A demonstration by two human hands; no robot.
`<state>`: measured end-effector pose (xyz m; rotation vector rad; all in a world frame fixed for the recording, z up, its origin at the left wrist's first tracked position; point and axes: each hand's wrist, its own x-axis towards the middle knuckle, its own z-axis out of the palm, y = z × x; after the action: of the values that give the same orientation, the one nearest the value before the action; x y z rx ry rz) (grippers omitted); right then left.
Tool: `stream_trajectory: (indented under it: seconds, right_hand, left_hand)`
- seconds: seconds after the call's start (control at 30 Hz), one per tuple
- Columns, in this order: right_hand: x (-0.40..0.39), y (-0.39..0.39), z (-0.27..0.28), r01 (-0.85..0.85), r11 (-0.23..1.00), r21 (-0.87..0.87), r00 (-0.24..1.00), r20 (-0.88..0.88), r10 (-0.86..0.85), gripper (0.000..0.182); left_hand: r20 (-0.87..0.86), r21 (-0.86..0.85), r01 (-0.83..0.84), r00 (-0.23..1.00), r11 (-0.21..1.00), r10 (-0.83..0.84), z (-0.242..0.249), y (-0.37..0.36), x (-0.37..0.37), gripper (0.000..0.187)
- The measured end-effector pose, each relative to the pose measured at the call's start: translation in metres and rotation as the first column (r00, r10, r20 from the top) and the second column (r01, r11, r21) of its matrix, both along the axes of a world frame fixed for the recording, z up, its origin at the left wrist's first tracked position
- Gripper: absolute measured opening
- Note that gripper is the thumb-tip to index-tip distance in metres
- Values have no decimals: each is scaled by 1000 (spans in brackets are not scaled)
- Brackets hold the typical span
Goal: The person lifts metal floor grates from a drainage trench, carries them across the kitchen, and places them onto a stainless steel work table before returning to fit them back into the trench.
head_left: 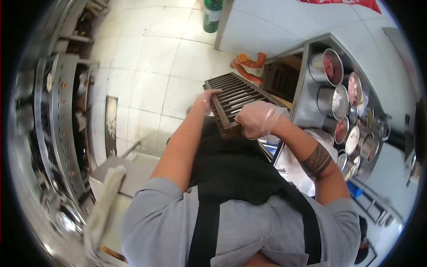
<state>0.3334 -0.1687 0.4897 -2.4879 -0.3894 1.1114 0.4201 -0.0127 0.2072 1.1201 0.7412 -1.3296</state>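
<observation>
In one left hand and one right hand, one slatted rack.

Here's a grey short-sleeved shirt, a black apron with wide dark straps, clear gloves, and a patterned band tattoo circling the right arm.

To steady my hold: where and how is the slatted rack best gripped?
I'd grip the slatted rack by its solid outer frame, coming from both sides, left hand and right hand apart: it's broad, with gaps between narrow inner bars.
</observation>
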Motion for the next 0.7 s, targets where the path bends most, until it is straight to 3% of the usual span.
stream_trajectory:
  seconds: [0.2,0.23,0.33,0.4,0.47,0.5,0.53,0.57,0.6,0.63,0.67,0.7]
  right_hand:
    - [41,-2,-2,221,971,-94,970,-87,-229,19]
    - [47,-2,0,257,956,-144,953,-126,-275,20]
    - [55,7,13,365,912,-188,899,-183,-398,20]
    - [47,23,11,463,867,-186,855,-163,-492,19]
    - [37,46,11,554,807,-204,788,-187,-587,18]
    - [32,57,11,582,790,-195,761,-214,-613,17]
    - [26,72,8,625,757,-193,727,-208,-654,17]
    - [19,85,3,671,724,-159,694,-207,-689,16]
    - [18,97,-1,712,692,-122,664,-203,-719,16]
    - [15,109,-1,754,648,-107,617,-222,-755,14]
    - [9,122,-7,782,615,-99,588,-206,-782,14]
    - [1,138,-17,835,544,-75,526,-179,-832,14]
  left_hand:
    - [-65,98,372,928,923,-367,-60,-61,64,31]
    - [-25,-22,384,923,923,-385,-112,-66,68,28]
    - [-140,0,587,801,809,-581,-109,-89,84,22]
    - [-104,-80,570,811,818,-575,-121,-90,91,18]
    - [124,17,792,604,610,-787,-130,-95,92,16]
    - [30,-65,719,694,692,-719,-104,-95,90,11]
    - [30,-89,726,686,682,-727,-103,-93,89,12]
    - [103,-115,771,637,627,-764,-103,-94,90,12]
    - [301,-136,857,514,497,-803,-131,-96,93,13]
    - [645,-108,951,290,291,-707,-188,-101,93,15]
    - [880,-39,984,115,172,-460,-235,-109,91,16]
    - [879,80,989,-12,122,-477,-213,-119,88,13]
